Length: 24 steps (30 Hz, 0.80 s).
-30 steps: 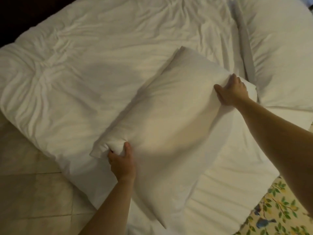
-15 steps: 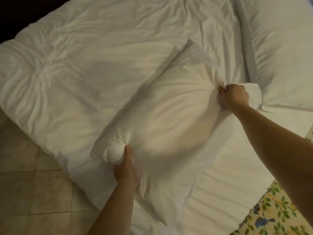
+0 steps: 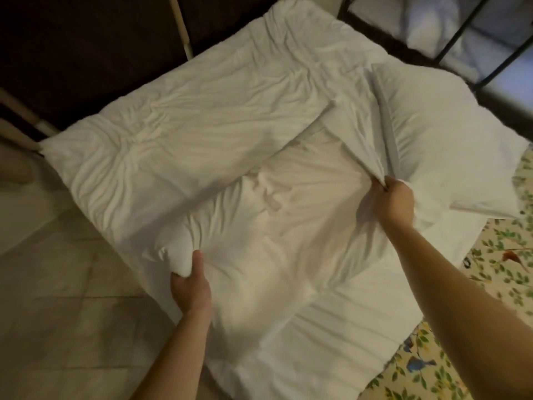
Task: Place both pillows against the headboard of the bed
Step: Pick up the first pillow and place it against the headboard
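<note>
A white pillow [image 3: 288, 235] lies slantwise over the white duvet [image 3: 187, 131], gripped at both ends. My left hand [image 3: 191, 287] pinches its near-left corner. My right hand [image 3: 393, 202] clutches bunched fabric at its far-right end. A second white pillow [image 3: 450, 148] lies flat at the right, just beyond my right hand, close to the black metal headboard bars [image 3: 458, 39] in the top right corner.
A flowered sheet [image 3: 496, 269] with birds shows at the right and bottom right. Beige floor tiles [image 3: 57, 313] lie to the left of the bed. A pale pole [image 3: 180, 24] stands against the dark area at the top left.
The view has pulled back, and the headboard bars and floor have come into sight. Both hands have tightened on the pillow, which now lies stretched and more creased between them.
</note>
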Tool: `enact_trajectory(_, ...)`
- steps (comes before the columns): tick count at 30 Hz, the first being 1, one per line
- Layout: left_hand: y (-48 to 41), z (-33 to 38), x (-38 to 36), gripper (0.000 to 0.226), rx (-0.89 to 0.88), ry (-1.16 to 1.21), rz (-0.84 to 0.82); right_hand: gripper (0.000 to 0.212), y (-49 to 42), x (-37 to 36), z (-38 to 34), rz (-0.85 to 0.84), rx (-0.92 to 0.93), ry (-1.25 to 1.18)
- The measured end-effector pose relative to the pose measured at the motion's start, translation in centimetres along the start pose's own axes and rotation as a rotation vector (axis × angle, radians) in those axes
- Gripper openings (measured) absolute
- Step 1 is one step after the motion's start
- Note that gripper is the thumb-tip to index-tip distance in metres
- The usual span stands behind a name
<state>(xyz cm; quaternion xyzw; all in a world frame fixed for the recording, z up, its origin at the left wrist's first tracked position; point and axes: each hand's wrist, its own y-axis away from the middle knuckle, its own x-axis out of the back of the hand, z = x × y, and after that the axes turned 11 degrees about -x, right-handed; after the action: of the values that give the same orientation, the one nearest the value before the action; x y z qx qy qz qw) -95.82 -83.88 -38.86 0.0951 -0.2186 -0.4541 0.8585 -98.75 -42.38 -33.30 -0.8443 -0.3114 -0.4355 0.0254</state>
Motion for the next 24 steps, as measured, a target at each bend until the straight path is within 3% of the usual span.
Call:
enact_trajectory(7, -3.0, 6.9, 9.0, 0.041, -0.174, 0.089, -0.045, 0.037, 9.9, 2.0, -4.0, -0.032, -0.058, -0.084)
enact_trajectory(11, -6.7, 10.3, 12.9, 0.063, -0.204, 0.13, -0.053, 0.041, 14.0, 0.0, -7.9, -0.03, -0.091, -0.098)
enact_trajectory(24, -25.2, 19.2, 22.2, 0.081, -0.19, 0.152, -0.085, 0.044, 22.9, -12.3, -24.0, -0.029, -0.086, -0.157)
